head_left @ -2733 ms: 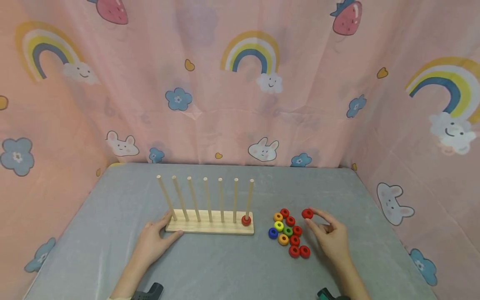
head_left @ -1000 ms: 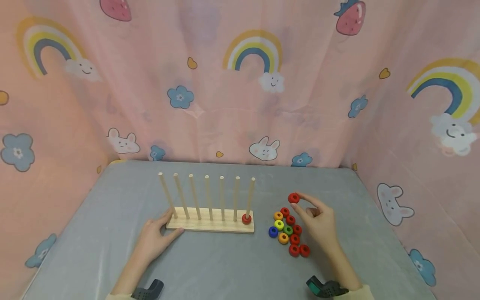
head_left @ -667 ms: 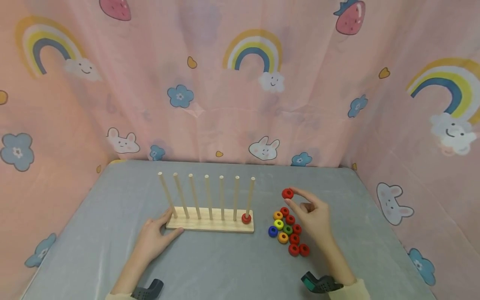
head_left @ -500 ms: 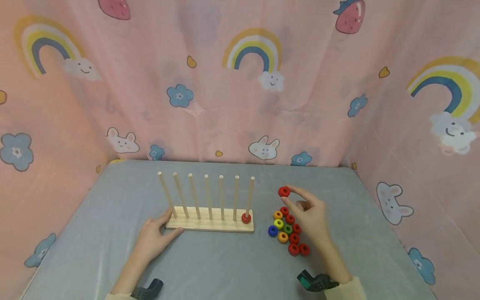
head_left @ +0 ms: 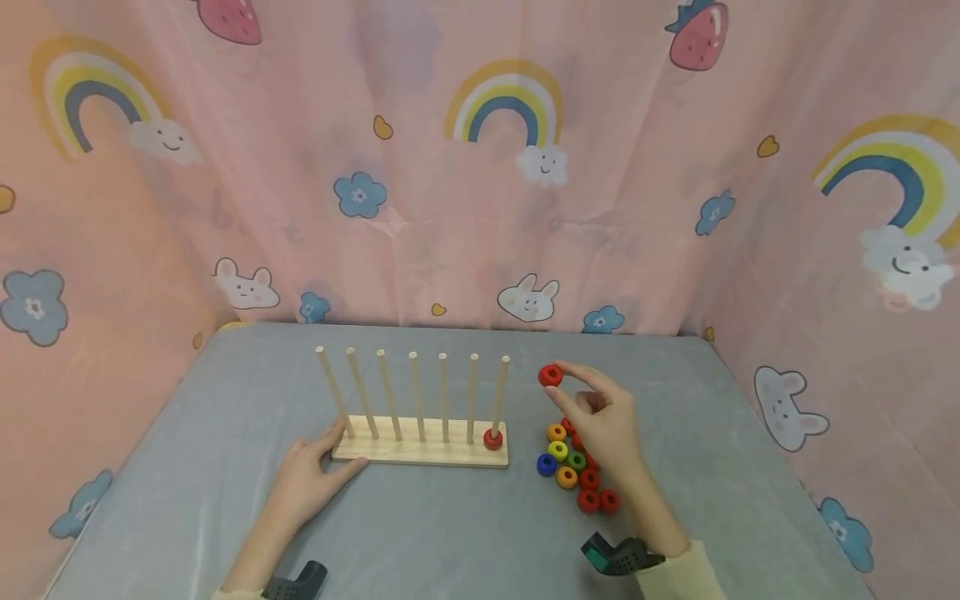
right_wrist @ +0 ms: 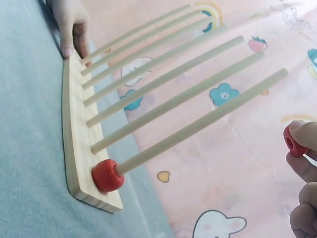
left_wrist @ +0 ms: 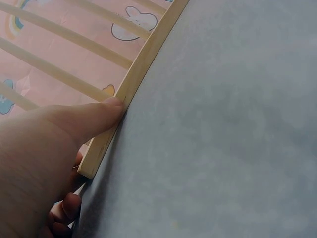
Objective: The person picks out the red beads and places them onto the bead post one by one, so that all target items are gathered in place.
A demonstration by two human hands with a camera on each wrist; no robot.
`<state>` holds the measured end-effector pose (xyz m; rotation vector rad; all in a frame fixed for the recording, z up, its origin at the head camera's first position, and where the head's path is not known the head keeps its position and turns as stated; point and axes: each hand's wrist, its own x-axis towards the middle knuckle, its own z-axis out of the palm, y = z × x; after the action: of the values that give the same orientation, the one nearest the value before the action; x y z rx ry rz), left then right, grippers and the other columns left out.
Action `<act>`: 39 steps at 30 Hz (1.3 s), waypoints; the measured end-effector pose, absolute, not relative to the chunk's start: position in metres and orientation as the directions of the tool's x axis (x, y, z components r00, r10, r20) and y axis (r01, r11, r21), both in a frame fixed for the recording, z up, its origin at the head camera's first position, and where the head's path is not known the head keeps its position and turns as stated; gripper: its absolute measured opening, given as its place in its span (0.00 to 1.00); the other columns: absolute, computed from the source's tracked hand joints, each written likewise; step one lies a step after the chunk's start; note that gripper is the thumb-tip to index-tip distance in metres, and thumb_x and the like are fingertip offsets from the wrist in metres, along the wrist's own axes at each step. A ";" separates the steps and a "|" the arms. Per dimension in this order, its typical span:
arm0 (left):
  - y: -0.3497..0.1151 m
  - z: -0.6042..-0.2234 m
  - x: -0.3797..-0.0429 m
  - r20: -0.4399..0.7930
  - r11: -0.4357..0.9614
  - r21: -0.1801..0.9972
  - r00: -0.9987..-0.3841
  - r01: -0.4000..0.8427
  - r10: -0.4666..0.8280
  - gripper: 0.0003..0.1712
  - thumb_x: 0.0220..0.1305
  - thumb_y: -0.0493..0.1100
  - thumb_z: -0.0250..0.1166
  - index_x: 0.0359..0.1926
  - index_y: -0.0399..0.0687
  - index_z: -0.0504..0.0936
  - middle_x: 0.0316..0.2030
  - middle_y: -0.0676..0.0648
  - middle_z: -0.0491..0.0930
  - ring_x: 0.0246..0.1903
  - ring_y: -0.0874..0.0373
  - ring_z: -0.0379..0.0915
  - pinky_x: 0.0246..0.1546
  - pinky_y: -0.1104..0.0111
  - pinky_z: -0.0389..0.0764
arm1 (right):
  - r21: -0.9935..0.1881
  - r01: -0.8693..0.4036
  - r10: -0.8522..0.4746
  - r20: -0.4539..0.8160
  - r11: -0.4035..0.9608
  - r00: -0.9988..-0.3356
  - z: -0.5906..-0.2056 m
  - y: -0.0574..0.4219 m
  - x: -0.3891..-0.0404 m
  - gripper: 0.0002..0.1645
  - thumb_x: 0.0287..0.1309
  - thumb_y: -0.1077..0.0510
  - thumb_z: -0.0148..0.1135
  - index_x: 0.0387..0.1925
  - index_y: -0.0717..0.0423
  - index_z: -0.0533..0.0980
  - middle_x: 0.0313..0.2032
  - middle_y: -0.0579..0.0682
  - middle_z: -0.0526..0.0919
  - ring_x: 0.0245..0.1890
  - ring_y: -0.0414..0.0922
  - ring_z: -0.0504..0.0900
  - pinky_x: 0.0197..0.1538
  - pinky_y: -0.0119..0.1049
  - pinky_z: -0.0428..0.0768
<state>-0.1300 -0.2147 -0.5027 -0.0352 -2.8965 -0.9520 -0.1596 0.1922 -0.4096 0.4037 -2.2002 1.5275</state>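
A wooden peg stand with a row of upright pegs lies across the table. My left hand grips its left end, thumb along the front edge and fingers behind; the left wrist view shows the thumb pressing the base's edge. One red bead sits at the foot of the rightmost peg. Between thumb and index finger, my right hand pinches another red bead, raised to the right of that peg's top. In the right wrist view the held bead has its hole showing, apart from the peg tip.
Right of the stand lies a loose cluster of beads: a blue bead, a yellow bead, a green bead, orange beads and several red ones, partly hidden by the right hand. A pink patterned curtain surrounds the grey tabletop.
My right hand has carried the pinched red bead up and leftward from beside the bead cluster toward the rightmost peg. The left hand keeps its grip on the stand.
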 end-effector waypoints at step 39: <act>-0.211 -0.501 -0.129 0.105 0.802 0.595 -0.994 0.052 -0.013 0.47 0.63 0.58 0.78 0.74 0.38 0.74 0.70 0.37 0.75 0.37 0.50 0.71 0.34 0.60 0.75 | -0.722 -0.633 -0.077 0.640 0.278 -0.764 -0.378 0.165 -0.169 0.24 0.59 0.72 0.75 0.57 0.59 0.87 0.41 0.52 0.86 0.10 0.37 0.55 0.14 0.31 0.56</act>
<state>-0.1288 -0.2115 -0.5006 -0.0315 -2.8828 -0.9569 -0.1687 0.1647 -0.3776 0.6368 -2.0650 1.5060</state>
